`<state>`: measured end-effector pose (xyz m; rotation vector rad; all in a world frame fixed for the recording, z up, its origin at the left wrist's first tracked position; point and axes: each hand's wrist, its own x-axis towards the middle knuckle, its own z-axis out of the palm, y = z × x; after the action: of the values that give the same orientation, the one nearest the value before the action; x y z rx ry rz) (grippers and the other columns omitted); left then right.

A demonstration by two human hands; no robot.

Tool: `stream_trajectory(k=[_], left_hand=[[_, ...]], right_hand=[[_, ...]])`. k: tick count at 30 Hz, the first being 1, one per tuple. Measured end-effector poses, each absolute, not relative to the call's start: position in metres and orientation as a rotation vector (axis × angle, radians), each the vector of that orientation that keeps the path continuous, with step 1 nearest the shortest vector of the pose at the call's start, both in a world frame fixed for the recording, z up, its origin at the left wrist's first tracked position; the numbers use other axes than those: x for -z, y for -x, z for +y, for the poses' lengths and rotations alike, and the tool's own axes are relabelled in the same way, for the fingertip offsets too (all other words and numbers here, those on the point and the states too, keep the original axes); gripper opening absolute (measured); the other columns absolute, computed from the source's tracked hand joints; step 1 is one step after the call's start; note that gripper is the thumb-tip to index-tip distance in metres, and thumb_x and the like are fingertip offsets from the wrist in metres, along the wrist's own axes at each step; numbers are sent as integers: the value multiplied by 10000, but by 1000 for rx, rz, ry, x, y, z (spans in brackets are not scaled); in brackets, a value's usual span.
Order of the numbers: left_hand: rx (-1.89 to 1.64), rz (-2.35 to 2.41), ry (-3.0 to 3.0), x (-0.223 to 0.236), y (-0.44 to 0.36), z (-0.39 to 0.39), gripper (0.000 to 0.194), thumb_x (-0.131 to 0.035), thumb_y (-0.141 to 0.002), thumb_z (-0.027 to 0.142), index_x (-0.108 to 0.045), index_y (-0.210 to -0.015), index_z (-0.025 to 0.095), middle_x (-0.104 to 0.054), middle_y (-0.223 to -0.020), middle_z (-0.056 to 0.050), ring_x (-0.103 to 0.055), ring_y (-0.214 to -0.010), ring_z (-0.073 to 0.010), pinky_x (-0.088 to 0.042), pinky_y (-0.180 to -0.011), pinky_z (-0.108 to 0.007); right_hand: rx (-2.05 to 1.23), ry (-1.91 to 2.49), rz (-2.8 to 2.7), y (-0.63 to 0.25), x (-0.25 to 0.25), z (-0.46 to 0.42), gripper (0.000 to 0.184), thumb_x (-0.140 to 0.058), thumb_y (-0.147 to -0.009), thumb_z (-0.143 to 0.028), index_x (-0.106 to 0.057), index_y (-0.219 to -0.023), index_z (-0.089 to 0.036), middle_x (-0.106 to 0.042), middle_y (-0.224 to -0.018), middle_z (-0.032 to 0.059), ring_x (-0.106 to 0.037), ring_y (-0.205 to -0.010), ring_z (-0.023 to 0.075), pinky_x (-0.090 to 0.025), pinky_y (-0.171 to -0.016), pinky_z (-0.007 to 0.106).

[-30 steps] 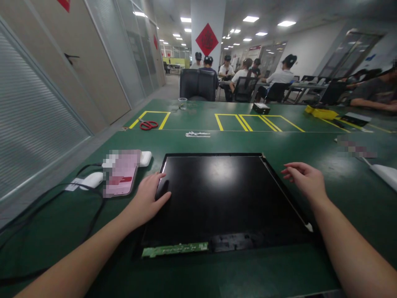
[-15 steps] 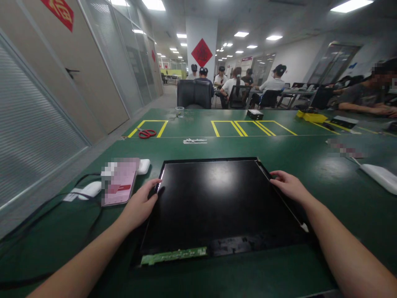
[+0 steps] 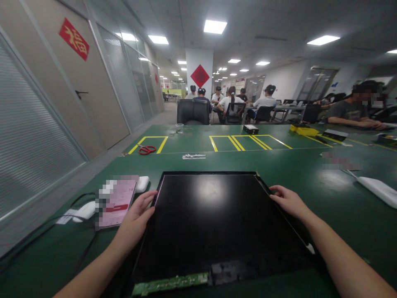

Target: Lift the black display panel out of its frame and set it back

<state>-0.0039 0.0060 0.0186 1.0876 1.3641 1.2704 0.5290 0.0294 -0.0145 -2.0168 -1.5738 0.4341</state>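
Observation:
A black LCD screen panel lies face up on the green table, glossy, with a bright reflection near its far edge. Along its near side runs a strip of green circuit board, partly cut off by the picture's bottom. My left hand is closed around the panel's left edge, thumb nearer to me than the fingers. On the opposite edge my right hand grips the frame with bent fingers; its fingertips are partly hidden behind the rim. A small white piece shows at the near right corner.
Left of the panel are a pink phone, white devices and black cables. Beyond lie red-handled scissors, white strips, a clear cup and a black box. Right stands a white device. People sit in the background.
The camera has tilted up, so table and panel appear lower. My left fingers have shifted slightly outward along the panel's left edge. My right hand stays at the right edge.

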Motion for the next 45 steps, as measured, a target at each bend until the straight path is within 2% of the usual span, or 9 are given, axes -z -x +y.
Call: stream_trajectory(k=[3, 8, 11, 15, 22, 27, 37, 42, 45], left_hand=[[-1370, 1331, -966, -10, 7, 9, 611, -930, -605, 356, -700, -1160, 248, -765, -1441, -126, -760, -1248, -366, -655, -905, -380], [-1400, 1418, -761, 2, 5, 13, 363, -811, -778, 131, -744, -1120, 231, -778, -1411, -110, -812, -1128, -275, -661, -796, -286], [-1380, 1412, -660, 0, 0, 13, 375, -757, -856, 77, -732, -1203, 217, -832, -1249, -121, -847, -937, -250, -658, -689, -275], [-1328, 1380, -568, -5, -4, 11, 461, -720, -933, 89, -671, -1372, 222, -846, -940, -91, -824, -675, -253, -612, -520, -276], [-1301, 1334, -506, -28, -15, 2, 438, -616, -1001, 41, -612, -1416, 180, -789, -727, -44, -758, -522, -217, -608, -485, -268], [-1307, 1336, -479, -40, -21, -1, 405, -582, -1011, 33, -614, -1390, 170, -780, -714, -35, -756, -521, -208, -599, -479, -252], [-1281, 1301, -493, -38, -17, -2, 509, -682, -944, 67, -579, -1422, 207, -801, -770, -30, -794, -589, -230, -612, -526, -262], [-1331, 1256, -522, -22, -12, 2, 488, -737, -902, 62, -634, -1346, 234, -791, -777, -4, -729, -494, -166, -570, -469, -214], [-1319, 1249, -563, -12, -7, 4, 537, -759, -884, 56, -642, -1369, 254, -817, -853, -15, -716, -477, -161, -589, -470, -243]], right_hand=[[-435, 2020, -1569, -529, 16, 30, 347, -652, -814, -394, -790, -1087, -231, -721, -747, 20, -681, -700, 231, -513, -700, 338], [-444, 2016, -1560, -527, 16, 29, 335, -652, -806, -388, -781, -1070, -227, -712, -734, 13, -676, -703, 228, -508, -698, 333], [-450, 2012, -1552, -527, 17, 29, 350, -646, -797, -404, -778, -1070, -229, -708, -742, 15, -676, -711, 232, -501, -700, 340], [-481, 2002, -1544, -527, 17, 29, 361, -632, -790, -420, -769, -1068, -234, -702, -742, 17, -671, -719, 239, -501, -714, 354], [-516, 2008, -1546, -528, 15, 29, 400, -614, -789, -441, -758, -1091, -222, -705, -760, 26, -676, -726, 241, -498, -719, 357], [-531, 2016, -1542, -528, 13, 29, 364, -626, -797, -425, -754, -1077, -230, -725, -765, 26, -687, -716, 237, -506, -721, 354], [-505, 2004, -1564, -530, 12, 29, 354, -655, -803, -434, -784, -1071, -241, -736, -745, 24, -698, -699, 248, -523, -693, 360], [-505, 2003, -1545, -530, 13, 29, 350, -664, -790, -422, -785, -1062, -239, -735, -759, 28, -701, -720, 250, -528, -710, 359], [-508, 1993, -1541, -529, 14, 29, 375, -645, -784, -431, -777, -1072, -230, -706, -725, 16, -675, -683, 241, -520, -700, 360]])
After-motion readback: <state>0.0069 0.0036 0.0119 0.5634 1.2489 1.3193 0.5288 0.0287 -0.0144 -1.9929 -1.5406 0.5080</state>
